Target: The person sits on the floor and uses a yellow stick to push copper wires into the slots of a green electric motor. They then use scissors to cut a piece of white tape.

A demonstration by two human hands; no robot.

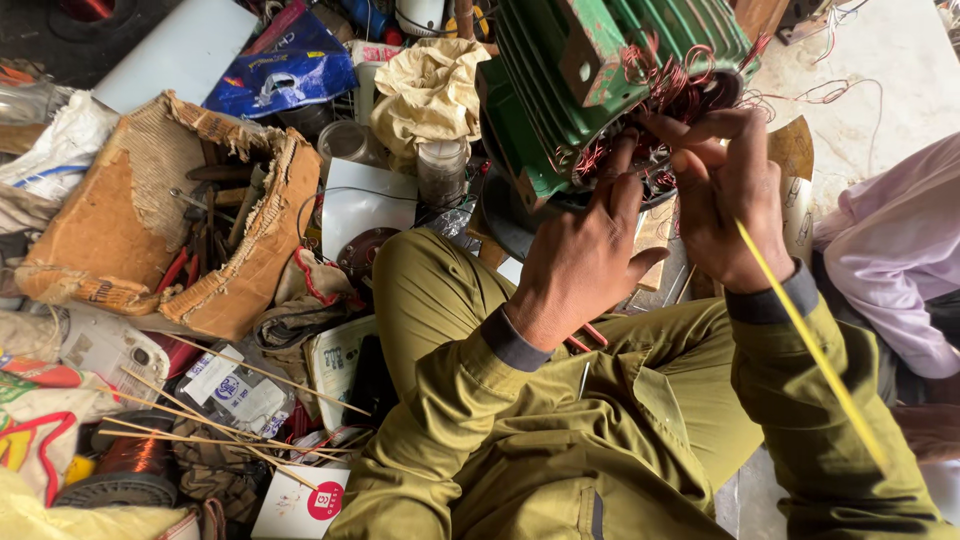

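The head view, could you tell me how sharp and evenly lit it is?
Head view: soft daylight, no hard shadows; both hands, left and right, sharp at the green motor; yellow sleeving blurs near the lens; pale floor slightly overexposed.

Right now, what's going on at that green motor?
A person in an olive jacket has both hands at the open end of a green motor. The left hand and right hand have fingers in its copper windings. A thin yellow strip runs along the right forearm. Clutter lies alongside, including a torn cardboard box.
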